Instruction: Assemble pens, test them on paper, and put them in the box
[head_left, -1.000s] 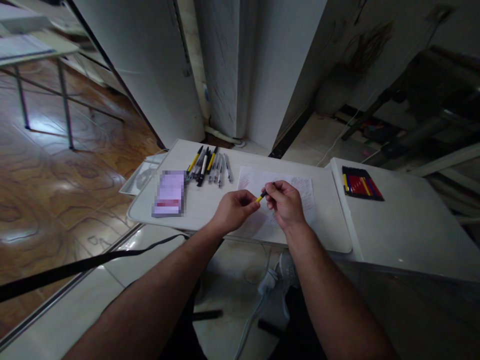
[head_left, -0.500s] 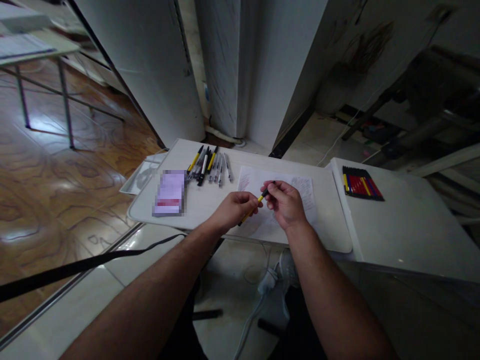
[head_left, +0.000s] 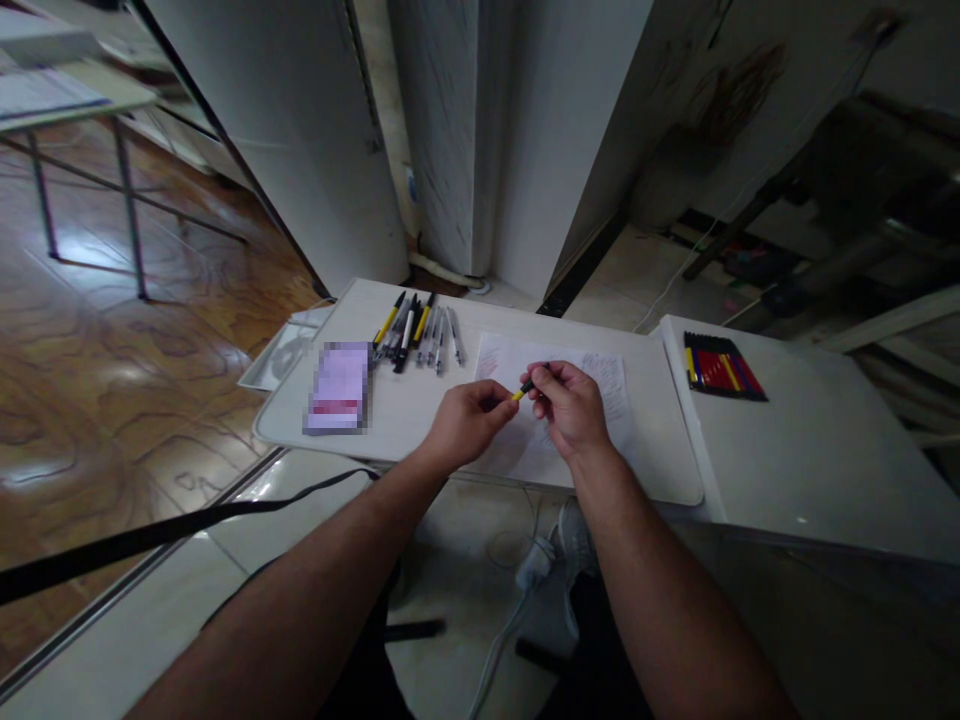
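Yellow and black, a slim pen [head_left: 520,393] slants between the two bare hands of a person at a white table [head_left: 664,440], over a sheet of handwriting [head_left: 613,385]. From where I stand, the left hand [head_left: 472,418] has thumb and fingertips pinched on the yellow part, while the right hand [head_left: 571,402] is closed around the black end, thumb laid against it. Only a short length of the pen shows between them. Over on the table's left, a loose bundle of pens [head_left: 409,335] lies near the far edge, some yellow and black, several clear. Just nearer the person is a lilac rectangle [head_left: 337,385], too blurred to read. Off to the right, on a neighbouring white surface [head_left: 810,450], red, blue and yellow pen-like sticks [head_left: 724,370] with black ends lie side by side.
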